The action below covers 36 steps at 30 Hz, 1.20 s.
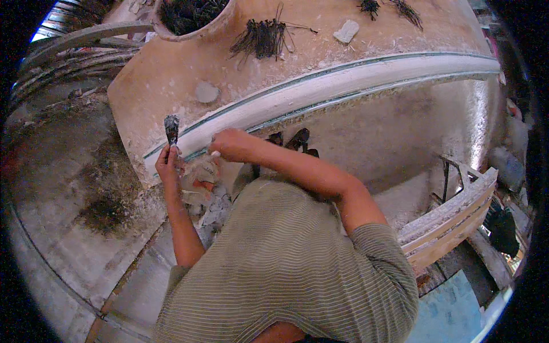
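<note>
Your left hand (167,163) is closed around the handle of a scraper (171,129), blade up, just off the near end of the white moulding (320,86). The blade stands at the edge of the bench (166,74), touching or almost touching the moulding's end; you cannot tell which from this angle.

Your right hand (227,143) lies knuckles-up on the moulding's lower edge, fingers curled over it. Whether it grips anything small is hidden, so treat that as unknown.

What could go wrong: the two hands sit near each other, with the moulding's end between them. If the scraper slips off the hard edge toward your right, it may run into those fingers. The blade looks caked with dark, crusted material, so it may skid or gouge the white surface rather than cut clean. The moulding is long, curved and looks pinned only by your one hand, so a hard push at this end could swing it on the dusty bench.

Farther out, dark fibre bundles (260,37) and a white lump (346,31) lie loose on the bench top, well apart from both hands. A bowl (214,26) of the same fibre stands at the far left corner. Crumpled rags (200,177) hang just below your hands.
</note>
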Tool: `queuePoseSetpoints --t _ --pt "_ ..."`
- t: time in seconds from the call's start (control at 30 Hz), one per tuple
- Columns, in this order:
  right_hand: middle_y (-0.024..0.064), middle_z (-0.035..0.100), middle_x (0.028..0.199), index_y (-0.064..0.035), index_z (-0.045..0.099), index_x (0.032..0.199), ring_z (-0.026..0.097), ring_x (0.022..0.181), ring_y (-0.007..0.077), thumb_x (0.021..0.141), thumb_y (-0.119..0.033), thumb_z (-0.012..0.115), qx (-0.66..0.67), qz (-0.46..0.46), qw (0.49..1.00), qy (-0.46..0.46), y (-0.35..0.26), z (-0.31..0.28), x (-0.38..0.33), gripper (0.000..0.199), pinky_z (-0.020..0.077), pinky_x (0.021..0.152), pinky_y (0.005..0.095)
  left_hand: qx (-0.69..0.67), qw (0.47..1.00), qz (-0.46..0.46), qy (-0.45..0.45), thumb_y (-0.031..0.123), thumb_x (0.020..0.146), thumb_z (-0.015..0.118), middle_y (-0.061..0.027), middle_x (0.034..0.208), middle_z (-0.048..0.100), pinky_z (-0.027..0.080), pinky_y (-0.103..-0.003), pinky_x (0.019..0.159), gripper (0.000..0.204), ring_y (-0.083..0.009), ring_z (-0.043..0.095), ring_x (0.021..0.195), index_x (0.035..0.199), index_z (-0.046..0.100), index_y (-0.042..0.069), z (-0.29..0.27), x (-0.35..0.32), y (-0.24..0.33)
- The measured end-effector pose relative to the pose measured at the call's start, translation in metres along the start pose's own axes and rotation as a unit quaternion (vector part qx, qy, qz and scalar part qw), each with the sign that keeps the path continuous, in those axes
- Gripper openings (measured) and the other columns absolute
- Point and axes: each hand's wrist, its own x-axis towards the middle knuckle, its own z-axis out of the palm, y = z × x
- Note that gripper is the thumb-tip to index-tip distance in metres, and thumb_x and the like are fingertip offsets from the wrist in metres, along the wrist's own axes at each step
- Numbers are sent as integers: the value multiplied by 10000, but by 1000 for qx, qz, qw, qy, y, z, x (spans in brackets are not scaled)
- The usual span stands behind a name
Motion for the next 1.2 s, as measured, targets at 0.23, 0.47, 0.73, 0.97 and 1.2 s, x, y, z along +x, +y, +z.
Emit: queuePoseSetpoints --t 0.23,0.47,0.73,0.97,1.2 --pt "156 731 1096 -148 763 1121 678 1046 382 880 -153 666 -98 211 964 128 64 -115 -186 260 526 932 480 124 990 -52 -51 234 967 721 59 844 626 400 -228 565 305 -26 488 679 1199 714 37 -17 -23 -23" --pt "138 753 1094 -83 774 1097 724 1003 260 847 -29 723 -50 277 884 374 46 -192 -217 260 557 883 349 169 965 31 -199 242 945 725 -3 896 661 467 -272 675 310 -100 557 736 1171 719 30 18 -14 -38" --pt "56 772 978 -82 777 1048 703 881 136 898 -137 736 157 228 902 331 29 -49 -93 165 550 839 303 317 871 120 -355 250 929 725 -109 955 695 507 -350 786 339 -203 628 871 1143 705 -14 28 31 -35" --pt "8 768 966 -34 784 1003 675 845 102 896 -113 737 -319 345 693 546 126 -155 -335 140 518 742 255 317 833 194 -409 233 965 673 -150 936 647 512 -401 769 284 -312 644 852 1122 708 0 78 38 -32" --pt "-1 720 886 -58 765 994 639 766 90 885 -164 786 -8 384 509 770 81 -158 -365 154 519 649 249 325 805 330 -370 250 961 630 -180 969 633 521 -484 808 279 -401 640 929 1098 695 16 180 2 -7"
